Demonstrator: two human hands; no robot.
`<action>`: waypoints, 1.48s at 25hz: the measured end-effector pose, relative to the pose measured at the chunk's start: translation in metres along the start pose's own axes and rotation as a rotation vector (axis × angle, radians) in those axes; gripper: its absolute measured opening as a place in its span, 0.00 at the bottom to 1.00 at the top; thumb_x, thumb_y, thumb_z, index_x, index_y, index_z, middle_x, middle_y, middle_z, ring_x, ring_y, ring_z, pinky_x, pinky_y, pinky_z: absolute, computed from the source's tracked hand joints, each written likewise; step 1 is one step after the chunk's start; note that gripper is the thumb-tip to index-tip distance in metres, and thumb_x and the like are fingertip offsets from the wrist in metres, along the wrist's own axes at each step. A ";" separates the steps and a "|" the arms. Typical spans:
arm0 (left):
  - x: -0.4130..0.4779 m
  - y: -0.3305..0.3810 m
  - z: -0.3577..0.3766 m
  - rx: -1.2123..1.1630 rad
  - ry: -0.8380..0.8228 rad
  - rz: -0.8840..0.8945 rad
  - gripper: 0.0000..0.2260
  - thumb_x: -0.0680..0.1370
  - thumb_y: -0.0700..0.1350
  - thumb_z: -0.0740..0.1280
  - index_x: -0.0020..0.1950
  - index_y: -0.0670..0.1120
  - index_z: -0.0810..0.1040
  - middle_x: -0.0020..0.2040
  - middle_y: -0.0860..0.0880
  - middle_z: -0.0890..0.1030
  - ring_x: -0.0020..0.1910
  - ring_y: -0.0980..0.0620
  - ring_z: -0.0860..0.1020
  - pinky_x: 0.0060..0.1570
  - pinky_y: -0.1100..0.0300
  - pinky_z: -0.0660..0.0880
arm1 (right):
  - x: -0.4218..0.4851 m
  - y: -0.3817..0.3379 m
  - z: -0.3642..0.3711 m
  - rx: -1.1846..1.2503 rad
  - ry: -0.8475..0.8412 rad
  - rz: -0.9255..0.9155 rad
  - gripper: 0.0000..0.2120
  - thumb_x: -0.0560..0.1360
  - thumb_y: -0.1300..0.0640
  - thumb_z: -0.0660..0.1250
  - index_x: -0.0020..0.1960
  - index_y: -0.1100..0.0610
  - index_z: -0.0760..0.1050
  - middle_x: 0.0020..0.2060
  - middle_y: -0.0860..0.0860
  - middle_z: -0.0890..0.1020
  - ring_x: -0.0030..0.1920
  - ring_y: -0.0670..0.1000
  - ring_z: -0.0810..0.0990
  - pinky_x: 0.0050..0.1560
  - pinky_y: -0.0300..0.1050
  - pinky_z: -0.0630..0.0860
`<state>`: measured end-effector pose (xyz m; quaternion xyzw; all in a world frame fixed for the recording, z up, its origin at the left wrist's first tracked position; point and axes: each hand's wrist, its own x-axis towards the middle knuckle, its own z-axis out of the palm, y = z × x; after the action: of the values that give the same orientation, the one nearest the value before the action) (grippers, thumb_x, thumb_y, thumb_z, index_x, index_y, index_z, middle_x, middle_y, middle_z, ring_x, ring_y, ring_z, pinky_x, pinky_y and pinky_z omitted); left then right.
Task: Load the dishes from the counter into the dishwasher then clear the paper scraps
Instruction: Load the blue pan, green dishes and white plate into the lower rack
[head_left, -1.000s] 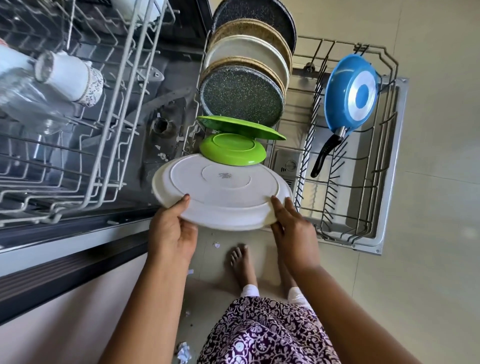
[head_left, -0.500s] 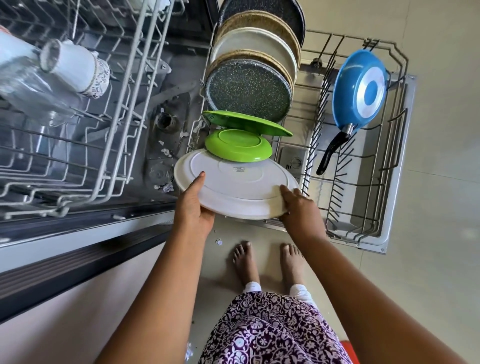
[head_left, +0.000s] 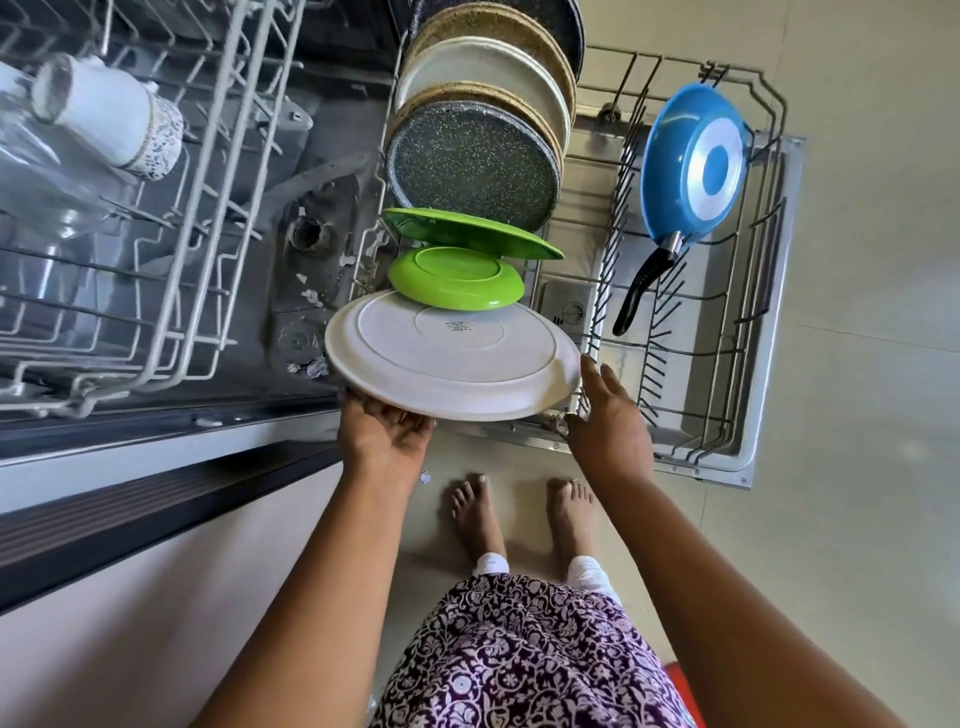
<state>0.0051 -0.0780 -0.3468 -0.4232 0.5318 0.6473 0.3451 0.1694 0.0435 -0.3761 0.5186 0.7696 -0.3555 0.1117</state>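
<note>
A large white plate stands bottom-up at the near end of the plate row in the lower rack. My left hand grips its near-left edge from below, fingers curled under the rim. My right hand has straight fingers touching the plate's right rim. Just behind it are a small green plate and a larger green plate, then several speckled and cream plates. Paper scraps lie on the dishwasher floor, and one scrap lies on the tiles.
A blue pan with a black handle leans in the rack's right side. The upper rack on the left holds a white mug and clear glassware. My bare feet stand on the tiles right before the open door.
The white plate has moved right and down into the rack behind the green plates. My left hand slid from its left rim to its near edge; my right hand's fingers straightened.
</note>
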 end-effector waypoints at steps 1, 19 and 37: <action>0.001 -0.005 -0.001 0.014 0.006 -0.024 0.14 0.81 0.52 0.55 0.43 0.46 0.74 0.43 0.47 0.77 0.42 0.50 0.76 0.39 0.56 0.74 | 0.000 0.007 -0.004 0.007 0.014 0.022 0.35 0.71 0.65 0.65 0.75 0.50 0.57 0.74 0.53 0.62 0.69 0.57 0.68 0.60 0.52 0.72; -0.033 -0.227 0.119 1.366 -0.633 0.539 0.19 0.71 0.46 0.73 0.59 0.41 0.78 0.55 0.44 0.81 0.54 0.49 0.79 0.52 0.59 0.74 | 0.108 0.114 -0.121 0.354 0.319 0.295 0.21 0.80 0.52 0.59 0.68 0.63 0.68 0.62 0.62 0.75 0.61 0.60 0.75 0.59 0.48 0.70; 0.022 -0.224 0.133 1.627 -0.481 0.641 0.28 0.77 0.33 0.59 0.76 0.42 0.55 0.73 0.42 0.64 0.71 0.45 0.65 0.70 0.58 0.62 | 0.143 0.055 -0.067 0.417 0.299 0.118 0.12 0.79 0.59 0.55 0.41 0.65 0.69 0.29 0.56 0.70 0.33 0.57 0.69 0.34 0.46 0.65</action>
<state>0.1726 0.0966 -0.4454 0.2662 0.8309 0.2075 0.4424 0.1687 0.2023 -0.4283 0.6211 0.6561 -0.4187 -0.0922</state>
